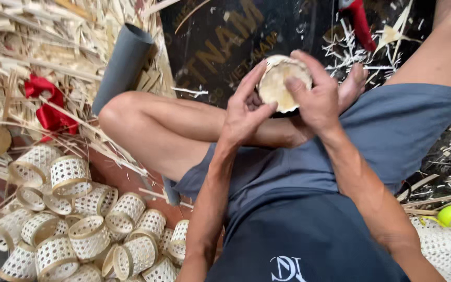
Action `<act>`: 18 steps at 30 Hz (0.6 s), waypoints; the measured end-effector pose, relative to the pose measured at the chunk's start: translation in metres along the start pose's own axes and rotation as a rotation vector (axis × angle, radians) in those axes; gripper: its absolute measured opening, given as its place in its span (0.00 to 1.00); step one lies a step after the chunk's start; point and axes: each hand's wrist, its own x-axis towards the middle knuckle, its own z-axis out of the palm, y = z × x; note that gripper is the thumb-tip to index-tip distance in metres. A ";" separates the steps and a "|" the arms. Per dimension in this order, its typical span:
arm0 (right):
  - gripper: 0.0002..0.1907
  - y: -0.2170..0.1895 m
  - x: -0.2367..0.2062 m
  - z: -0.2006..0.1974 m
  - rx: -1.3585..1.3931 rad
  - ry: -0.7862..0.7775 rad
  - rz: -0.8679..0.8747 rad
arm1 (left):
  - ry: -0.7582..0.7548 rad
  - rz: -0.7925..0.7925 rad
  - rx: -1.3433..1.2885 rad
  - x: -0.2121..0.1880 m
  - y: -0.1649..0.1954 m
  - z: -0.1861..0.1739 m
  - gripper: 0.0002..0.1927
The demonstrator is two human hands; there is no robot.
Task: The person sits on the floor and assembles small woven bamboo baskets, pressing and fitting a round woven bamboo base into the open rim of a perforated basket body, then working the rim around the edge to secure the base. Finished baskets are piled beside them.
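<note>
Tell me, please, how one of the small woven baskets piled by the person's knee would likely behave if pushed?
A woven basket looks open-meshed from thin strips, so probably very light and slightly springy. Being round-walled and lying on its side, it would likely roll or tumble. It leans on the others in the pile, so the neighbours may shift.

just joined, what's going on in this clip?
A person sits cross-legged on the floor, holding a small round pale basket piece in both hands. The left hand pinches its edge; the right hand cups it from the other side. A pile of small woven baskets lies at their left, with bamboo strips and a grey tube beyond.
</note>
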 end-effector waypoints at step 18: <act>0.17 0.018 -0.009 -0.004 -0.215 0.163 -0.087 | 0.127 -0.157 -0.067 -0.014 0.001 0.022 0.34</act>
